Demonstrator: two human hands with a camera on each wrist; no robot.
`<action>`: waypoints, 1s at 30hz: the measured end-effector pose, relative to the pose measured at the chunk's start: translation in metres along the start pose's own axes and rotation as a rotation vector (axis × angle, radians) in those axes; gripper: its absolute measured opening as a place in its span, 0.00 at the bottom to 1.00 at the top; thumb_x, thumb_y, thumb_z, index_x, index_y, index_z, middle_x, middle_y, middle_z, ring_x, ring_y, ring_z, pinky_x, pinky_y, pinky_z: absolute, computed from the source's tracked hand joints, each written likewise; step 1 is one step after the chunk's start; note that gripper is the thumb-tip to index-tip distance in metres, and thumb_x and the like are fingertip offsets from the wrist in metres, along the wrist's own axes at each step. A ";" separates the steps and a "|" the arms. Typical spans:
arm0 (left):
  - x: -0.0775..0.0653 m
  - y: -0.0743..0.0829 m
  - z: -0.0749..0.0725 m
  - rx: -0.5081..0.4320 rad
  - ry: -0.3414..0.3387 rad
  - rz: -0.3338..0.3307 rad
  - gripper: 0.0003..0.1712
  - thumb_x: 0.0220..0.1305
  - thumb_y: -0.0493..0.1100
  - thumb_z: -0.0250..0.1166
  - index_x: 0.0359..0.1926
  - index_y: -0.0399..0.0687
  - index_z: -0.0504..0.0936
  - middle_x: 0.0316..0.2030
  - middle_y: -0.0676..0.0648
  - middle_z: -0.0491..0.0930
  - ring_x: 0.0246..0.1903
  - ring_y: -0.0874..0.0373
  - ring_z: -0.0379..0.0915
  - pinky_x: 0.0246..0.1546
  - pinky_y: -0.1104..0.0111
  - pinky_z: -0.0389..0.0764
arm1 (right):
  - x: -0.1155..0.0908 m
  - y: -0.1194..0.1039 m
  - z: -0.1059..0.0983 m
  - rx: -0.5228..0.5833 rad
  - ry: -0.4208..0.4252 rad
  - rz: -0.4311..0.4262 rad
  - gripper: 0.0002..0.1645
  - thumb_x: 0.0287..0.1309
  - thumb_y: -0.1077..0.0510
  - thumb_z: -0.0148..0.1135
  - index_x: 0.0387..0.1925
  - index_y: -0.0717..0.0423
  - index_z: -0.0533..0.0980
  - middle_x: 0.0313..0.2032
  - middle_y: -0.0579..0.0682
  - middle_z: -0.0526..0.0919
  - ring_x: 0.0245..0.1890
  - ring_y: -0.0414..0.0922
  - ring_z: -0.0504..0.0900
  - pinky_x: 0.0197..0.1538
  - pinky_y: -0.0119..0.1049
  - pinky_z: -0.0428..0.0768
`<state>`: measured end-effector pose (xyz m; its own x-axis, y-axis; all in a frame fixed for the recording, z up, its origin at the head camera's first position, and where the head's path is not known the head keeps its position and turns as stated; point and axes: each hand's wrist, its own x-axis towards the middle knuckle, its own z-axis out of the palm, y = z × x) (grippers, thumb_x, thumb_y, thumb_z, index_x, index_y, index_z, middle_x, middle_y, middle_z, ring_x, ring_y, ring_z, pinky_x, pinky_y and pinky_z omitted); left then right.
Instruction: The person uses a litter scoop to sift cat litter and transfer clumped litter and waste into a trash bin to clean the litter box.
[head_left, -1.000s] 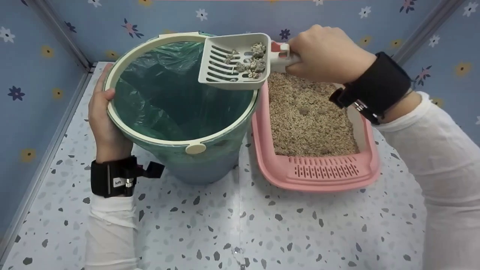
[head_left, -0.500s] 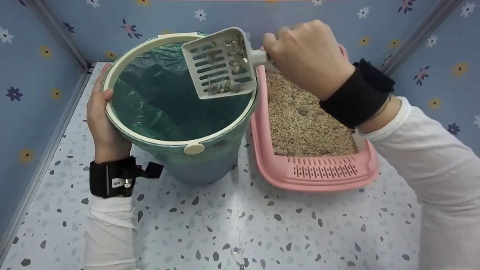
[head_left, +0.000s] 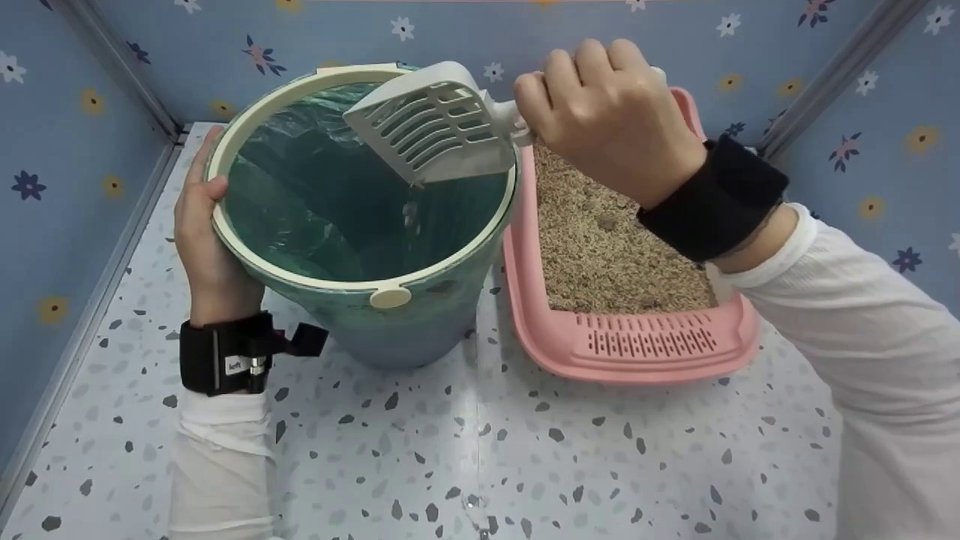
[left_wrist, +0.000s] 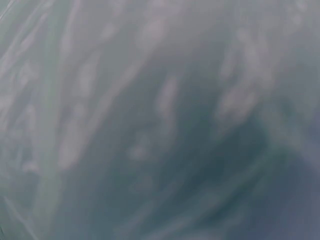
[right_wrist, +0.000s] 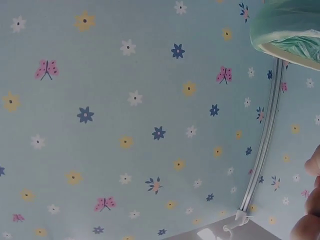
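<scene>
My left hand (head_left: pixel 208 251) steadies the trash bin (head_left: pixel 409 341) at its left side, thumb over the cream rim and fingers along the outside. A green plastic bag (head_left: pixel 292 240) lines the bin; its blurred film fills the left wrist view. My right hand (head_left: pixel 607 120) grips the handle of a pale slotted litter scoop (head_left: pixel 442 127), mostly covering that handle. Steeply tipped, the scoop hangs over the bin's opening, and small bits of litter (head_left: pixel 410 214) drop from its lower corner. The right wrist view catches only some fingers (right_wrist: pixel 310 210) and the bin's edge (right_wrist: pixel 287 52).
Right of the bin stands a pink litter box (head_left: pixel 555 349), its grated front toward me, filled with tan litter (head_left: pixel 615 259) and a few darker clumps. Both stand on a speckled white surface (head_left: pixel 390 457). Flowered blue walls (head_left: pixel 480 34) close in the back and sides.
The scoop has moved left over the bin and rolled from nearly level to steeply tipped. Clumps that lay in it have slid out and down. The left hand and bin stay put.
</scene>
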<state>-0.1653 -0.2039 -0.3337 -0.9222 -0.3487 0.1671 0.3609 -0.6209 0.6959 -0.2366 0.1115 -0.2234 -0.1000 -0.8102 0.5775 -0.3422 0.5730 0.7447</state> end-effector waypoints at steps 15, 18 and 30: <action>0.000 0.001 -0.001 0.006 0.014 -0.004 0.30 0.67 0.34 0.36 0.69 0.47 0.61 0.66 0.48 0.63 0.64 0.59 0.62 0.65 0.65 0.62 | -0.026 0.015 -0.010 0.393 -0.114 0.310 0.21 0.66 0.59 0.49 0.15 0.59 0.65 0.11 0.50 0.62 0.10 0.46 0.54 0.16 0.36 0.48; 0.000 0.001 -0.002 0.019 0.013 -0.003 0.30 0.68 0.34 0.35 0.69 0.47 0.61 0.67 0.49 0.62 0.64 0.60 0.62 0.65 0.65 0.62 | -0.035 0.021 -0.016 0.453 -0.206 0.373 0.18 0.63 0.58 0.53 0.18 0.59 0.67 0.11 0.51 0.66 0.10 0.46 0.57 0.16 0.36 0.49; 0.002 0.005 -0.004 -0.015 0.016 -0.016 0.30 0.68 0.34 0.34 0.69 0.47 0.61 0.66 0.48 0.62 0.64 0.58 0.62 0.65 0.64 0.62 | -0.082 0.045 -0.018 0.436 -0.515 0.597 0.13 0.58 0.60 0.51 0.19 0.58 0.64 0.13 0.50 0.63 0.13 0.50 0.60 0.15 0.39 0.52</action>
<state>-0.1645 -0.2099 -0.3326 -0.9254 -0.3500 0.1452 0.3486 -0.6366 0.6879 -0.2268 0.2057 -0.2309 -0.7449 -0.4079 0.5280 -0.4131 0.9034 0.1150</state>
